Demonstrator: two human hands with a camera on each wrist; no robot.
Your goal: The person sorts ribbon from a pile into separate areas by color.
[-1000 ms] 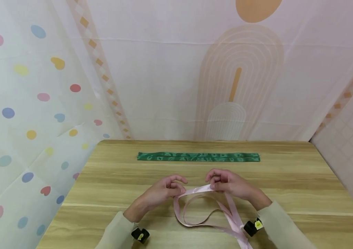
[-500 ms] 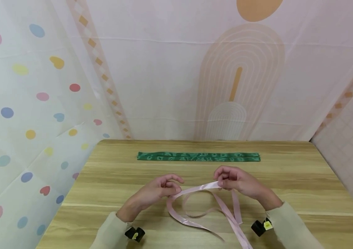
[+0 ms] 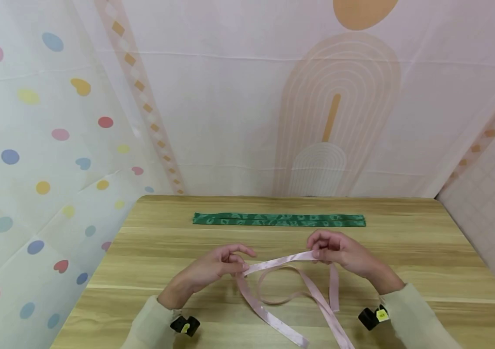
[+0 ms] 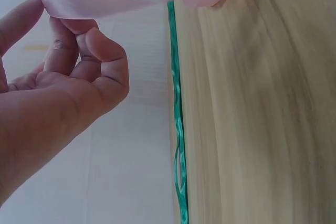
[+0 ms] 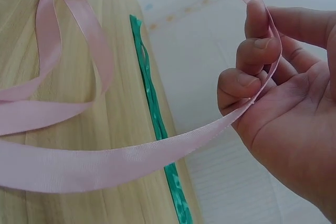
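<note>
A pink satin ribbon (image 3: 278, 261) stretches between my two hands above the table. My left hand (image 3: 214, 271) pinches it between thumb and finger, and one tail hangs from there toward the table's front. My right hand (image 3: 345, 254) pinches the ribbon farther right, with a short end dropping below. In the right wrist view, the ribbon (image 5: 105, 169) runs past the curled fingers (image 5: 254, 51). The left wrist view has the ribbon (image 4: 94, 1) at the left fingertips. More ribbon curves in a loop below, and a long strand reaches the bottom edge of the head view.
A green patterned strip of folded fabric (image 3: 279, 220) lies straight across the back of the wooden table (image 3: 142, 242). Printed cloth (image 3: 225, 106) hangs behind the table and at its sides. Black wrist devices (image 3: 185, 325) sit under both sleeves.
Both hands have moved apart, the left one leftward and the right one rightward and slightly up. The ribbon span between them has lengthened, and the left tail has dropped and straightened.
</note>
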